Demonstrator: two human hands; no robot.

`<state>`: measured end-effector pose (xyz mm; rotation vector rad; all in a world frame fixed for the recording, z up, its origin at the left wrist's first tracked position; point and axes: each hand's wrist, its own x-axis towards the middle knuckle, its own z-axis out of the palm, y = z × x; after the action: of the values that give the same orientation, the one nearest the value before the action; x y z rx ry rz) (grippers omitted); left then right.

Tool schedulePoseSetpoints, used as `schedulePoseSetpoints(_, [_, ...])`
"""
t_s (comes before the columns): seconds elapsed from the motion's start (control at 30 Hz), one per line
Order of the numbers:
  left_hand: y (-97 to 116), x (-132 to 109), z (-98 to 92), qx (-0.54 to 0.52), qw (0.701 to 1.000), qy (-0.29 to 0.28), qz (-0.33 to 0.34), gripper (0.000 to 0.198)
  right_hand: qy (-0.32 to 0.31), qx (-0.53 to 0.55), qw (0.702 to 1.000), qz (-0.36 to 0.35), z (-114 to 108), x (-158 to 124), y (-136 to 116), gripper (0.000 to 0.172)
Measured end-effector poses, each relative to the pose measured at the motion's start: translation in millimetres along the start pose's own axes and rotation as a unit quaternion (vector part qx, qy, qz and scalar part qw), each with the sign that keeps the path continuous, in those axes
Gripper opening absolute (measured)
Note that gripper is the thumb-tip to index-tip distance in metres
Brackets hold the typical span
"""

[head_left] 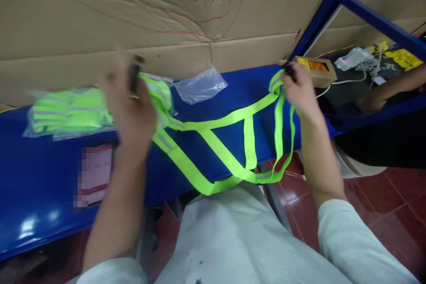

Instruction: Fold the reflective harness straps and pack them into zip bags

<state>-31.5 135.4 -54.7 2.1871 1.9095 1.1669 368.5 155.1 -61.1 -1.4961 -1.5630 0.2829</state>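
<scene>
A neon yellow-green reflective harness (pixel 226 120) of elastic straps with grey stripes stretches between my two hands above the blue table. My left hand (pixel 128 102), smeared by motion, is closed around one end, where a dark buckle-like piece shows at the fingers. At the other end, my right hand (pixel 299 86) grips the gathered straps near another black piece. The lower straps sag in loops past the table's front edge, in front of my light shirt. Left of my left hand, clear bags of folded neon straps (pixel 69 113) lie on the table.
A clear plastic bag (pixel 200 86) lies by the cardboard wall (pixel 159 4). Under my left forearm is a phone-like screen (pixel 96 173). To the right stand a small cardboard box (pixel 321 73) and a blue frame (pixel 382 22); another person's arm (pixel 396 86) rests beyond.
</scene>
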Motion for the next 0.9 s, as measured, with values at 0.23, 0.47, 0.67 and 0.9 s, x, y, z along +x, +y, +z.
schedulePoseSetpoints(0.23, [52.3,-59.6,51.1,0.245,0.948,-0.169,0.112,0.071,-0.204,-0.267,0.916,-0.217,99.1,-18.6,-55.2,0.058])
schedulePoseSetpoints(0.47, [49.3,-58.3,53.2,0.247,0.939,-0.231,0.058,0.075,-0.176,-0.26,0.928,-0.199,106.5,-41.8,-48.5,0.063])
schedulePoseSetpoints(0.67, [47.6,-61.6,62.0,0.029,0.957,-0.287,-0.02,0.083,-0.196,-0.216,0.943,-0.163,117.4,-54.7,-60.0,0.069])
schedulePoseSetpoints(0.9, [27.0,-62.1,68.5,-0.1,0.969,-0.224,-0.007,0.081,-0.226,-0.184,0.946,-0.14,116.7,-57.6,-62.4,0.065])
